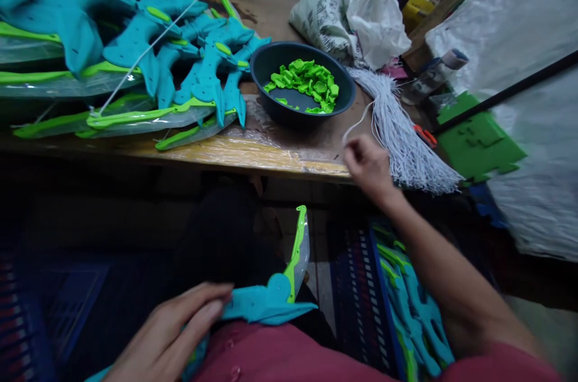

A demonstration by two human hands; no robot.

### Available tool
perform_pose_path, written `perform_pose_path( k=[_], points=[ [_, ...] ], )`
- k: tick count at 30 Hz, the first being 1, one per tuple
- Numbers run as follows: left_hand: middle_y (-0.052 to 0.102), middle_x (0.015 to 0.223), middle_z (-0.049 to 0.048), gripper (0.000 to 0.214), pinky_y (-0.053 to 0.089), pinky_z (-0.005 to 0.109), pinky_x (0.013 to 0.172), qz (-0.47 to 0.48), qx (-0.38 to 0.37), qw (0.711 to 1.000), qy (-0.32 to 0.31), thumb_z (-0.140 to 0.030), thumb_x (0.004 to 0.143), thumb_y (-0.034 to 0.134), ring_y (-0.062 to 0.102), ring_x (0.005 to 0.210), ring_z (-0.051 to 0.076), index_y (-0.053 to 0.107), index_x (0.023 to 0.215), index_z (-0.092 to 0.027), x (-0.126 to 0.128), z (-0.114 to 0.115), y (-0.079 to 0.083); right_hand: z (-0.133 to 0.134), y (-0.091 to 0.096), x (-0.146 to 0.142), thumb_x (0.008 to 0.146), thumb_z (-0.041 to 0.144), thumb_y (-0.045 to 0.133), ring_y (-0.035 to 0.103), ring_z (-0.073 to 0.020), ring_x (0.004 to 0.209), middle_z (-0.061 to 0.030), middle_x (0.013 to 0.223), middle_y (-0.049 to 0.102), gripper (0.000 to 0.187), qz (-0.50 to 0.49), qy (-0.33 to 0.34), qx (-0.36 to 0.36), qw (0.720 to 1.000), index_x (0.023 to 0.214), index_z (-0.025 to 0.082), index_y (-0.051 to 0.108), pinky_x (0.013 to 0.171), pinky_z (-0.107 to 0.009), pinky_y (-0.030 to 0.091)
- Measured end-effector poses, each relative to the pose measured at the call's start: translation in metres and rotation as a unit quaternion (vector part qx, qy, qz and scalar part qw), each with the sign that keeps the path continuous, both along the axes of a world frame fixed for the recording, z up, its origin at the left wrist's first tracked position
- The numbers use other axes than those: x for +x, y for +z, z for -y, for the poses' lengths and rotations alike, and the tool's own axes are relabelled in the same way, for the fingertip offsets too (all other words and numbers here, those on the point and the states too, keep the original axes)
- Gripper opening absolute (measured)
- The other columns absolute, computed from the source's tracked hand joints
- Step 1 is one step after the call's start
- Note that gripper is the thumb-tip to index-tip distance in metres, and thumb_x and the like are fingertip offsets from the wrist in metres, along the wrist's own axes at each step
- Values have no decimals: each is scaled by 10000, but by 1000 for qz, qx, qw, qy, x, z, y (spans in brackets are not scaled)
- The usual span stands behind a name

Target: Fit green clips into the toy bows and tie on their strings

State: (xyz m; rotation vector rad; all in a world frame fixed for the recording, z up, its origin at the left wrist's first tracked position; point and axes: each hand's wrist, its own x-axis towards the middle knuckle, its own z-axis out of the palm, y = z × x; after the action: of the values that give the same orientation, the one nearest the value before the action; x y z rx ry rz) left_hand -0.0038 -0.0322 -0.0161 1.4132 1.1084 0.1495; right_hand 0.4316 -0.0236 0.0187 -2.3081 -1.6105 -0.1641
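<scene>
Down at my lap, my left hand (pixel 174 331) is wrapped round a turquoise plastic toy bow (pixel 255 302), which rests against the red shirt. One lime-green limb with a clear plastic edge points up from it; the rest lies partly under my hand. Over the table's front edge, my right hand (pixel 371 170), slightly blurred, pinches the end of a thin white string (pixel 356 124). That string curves back to a thick bundle of white strings (pixel 397 129) just to the right of my hand.
Toy bows (pixel 130 39) are heaped on the table's left, one with a string stretched across it. A dark bowl (pixel 300 119) holds small green plastic pieces. Behind stand a white sack (pixel 325 15) and a bottle (pixel 428 78). More bows fill a crate (pixel 361 298) below right.
</scene>
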Motion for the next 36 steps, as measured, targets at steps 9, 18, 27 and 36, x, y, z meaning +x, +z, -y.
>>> perform_pose_path(
  k=[9, 18, 27, 36],
  points=[
    [489, 578, -60, 347, 448, 199, 474, 328, -323, 879, 125, -478, 854, 739, 435, 471, 75, 659, 899, -143, 154, -23, -11, 122, -28, -149, 957, 158, 511, 575, -118, 634, 6, 726, 629, 163, -357, 211, -109, 903, 866, 190, 642, 594, -240, 409],
    [476, 603, -29, 545, 289, 217, 530, 228, -179, 915, -282, -561, 1022, 410, 375, 539, 87, 709, 931, -115, 151, 5, -28, 80, -30, -139, 936, 437, 660, 725, -174, 886, -94, 1088, 757, 336, -778, -45, 62, 624, 1178, 208, 708, 765, -294, 570],
    [454, 606, -48, 480, 357, 219, 613, 166, -102, 916, -350, -456, 1039, 403, 418, 577, 102, 758, 1034, -132, 152, 9, -27, 32, -10, -110, 686, 317, 911, 464, -50, 502, 28, 654, 591, 338, -835, -46, 213, 505, 953, 155, 781, 420, -165, 394],
    [472, 612, -41, 508, 367, 236, 625, 157, -85, 913, -366, -496, 1031, 403, 440, 588, 119, 763, 1074, -141, 153, 6, -35, 56, 18, -88, 685, 265, 888, 485, -68, 574, -12, 759, 614, 260, -788, -50, 244, 563, 913, 178, 798, 414, -154, 362]
  ],
)
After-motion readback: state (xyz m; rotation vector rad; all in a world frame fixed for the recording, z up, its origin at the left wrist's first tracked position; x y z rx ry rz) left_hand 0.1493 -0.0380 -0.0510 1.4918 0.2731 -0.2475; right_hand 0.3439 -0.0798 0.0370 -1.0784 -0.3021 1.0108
